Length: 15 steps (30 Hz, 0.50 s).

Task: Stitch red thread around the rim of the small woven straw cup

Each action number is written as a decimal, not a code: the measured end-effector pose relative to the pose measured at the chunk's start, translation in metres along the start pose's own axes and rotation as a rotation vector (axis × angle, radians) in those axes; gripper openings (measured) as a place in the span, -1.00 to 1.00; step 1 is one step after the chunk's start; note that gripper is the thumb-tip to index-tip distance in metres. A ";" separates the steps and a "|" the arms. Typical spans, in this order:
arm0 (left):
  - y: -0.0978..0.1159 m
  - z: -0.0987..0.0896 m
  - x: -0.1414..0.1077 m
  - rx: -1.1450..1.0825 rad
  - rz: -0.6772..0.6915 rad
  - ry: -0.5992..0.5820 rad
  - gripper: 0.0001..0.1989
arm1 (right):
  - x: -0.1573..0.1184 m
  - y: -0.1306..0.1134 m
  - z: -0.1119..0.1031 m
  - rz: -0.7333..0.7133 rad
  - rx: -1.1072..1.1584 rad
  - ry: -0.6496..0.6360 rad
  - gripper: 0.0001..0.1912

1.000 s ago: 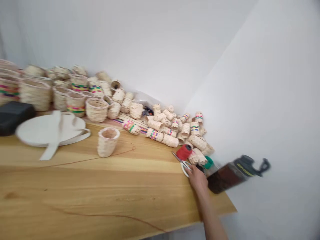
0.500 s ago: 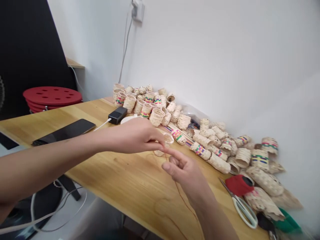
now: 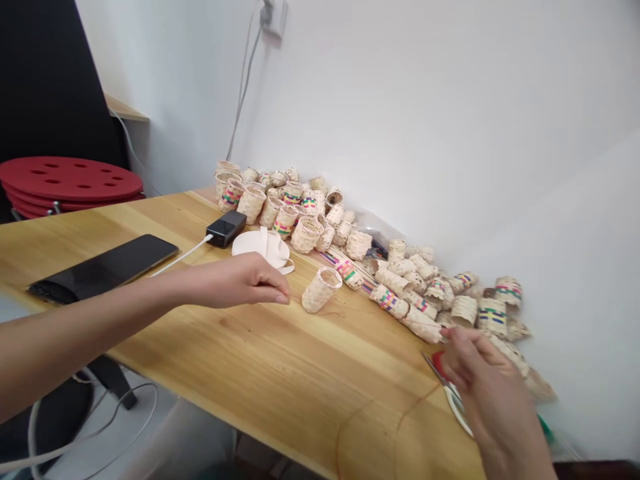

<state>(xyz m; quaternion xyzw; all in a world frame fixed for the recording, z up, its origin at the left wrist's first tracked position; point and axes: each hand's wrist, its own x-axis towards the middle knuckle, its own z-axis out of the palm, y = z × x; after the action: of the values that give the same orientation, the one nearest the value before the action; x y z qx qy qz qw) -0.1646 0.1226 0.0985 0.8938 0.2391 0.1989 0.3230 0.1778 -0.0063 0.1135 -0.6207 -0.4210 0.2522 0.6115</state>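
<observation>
Right hand point(image 3: 493, 393): it is blurring at the lower right and partly covering a red spool point(image 3: 439, 363) and a pair of scissors point(image 3: 453, 400); whether it is gripping either cannot be told. A thin thread point(image 3: 380, 417) is curling faintly over the wooden table point(image 3: 260, 367), its ends hard to trace.

Left hand point(image 3: 240, 280): it is reaching over the table with fingertips pinched together, and what they are pinching, if anything, is too small to see.

One plain woven cup point(image 3: 321, 289) is lying tilted on its side just right of the left hand, apart from it. Many more woven pieces point(image 3: 400, 280), too heaped to count, are lining the wall.

One phone point(image 3: 103, 267), one black adapter point(image 3: 226, 228) and one white tape roll point(image 3: 263, 245) are lying behind.
</observation>
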 end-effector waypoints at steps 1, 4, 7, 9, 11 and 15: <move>-0.007 0.001 -0.006 0.011 -0.034 -0.013 -0.74 | 0.003 0.004 -0.014 0.017 -0.074 0.069 -0.56; -0.023 0.001 -0.024 0.058 -0.123 -0.024 -0.71 | 0.012 0.015 -0.051 0.043 -0.330 0.270 -0.57; -0.034 -0.002 -0.040 0.099 -0.198 -0.001 -0.70 | 0.020 0.027 -0.081 0.066 -0.635 0.349 -0.65; -0.042 -0.004 -0.048 0.128 -0.262 0.025 -0.71 | 0.028 0.038 -0.098 0.095 -0.820 0.328 -0.65; -0.053 -0.005 -0.055 0.179 -0.330 0.050 -0.71 | 0.035 0.054 -0.109 0.133 -0.969 0.297 -0.62; -0.069 -0.003 -0.065 0.390 -0.384 0.198 -0.72 | 0.036 0.081 -0.107 0.078 -1.073 0.116 -0.62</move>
<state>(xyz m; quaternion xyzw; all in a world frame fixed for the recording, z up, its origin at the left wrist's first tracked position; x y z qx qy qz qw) -0.2388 0.1344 0.0410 0.8537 0.4679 0.1710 0.1520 0.3018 -0.0268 0.0555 -0.8739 -0.4329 -0.0107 0.2210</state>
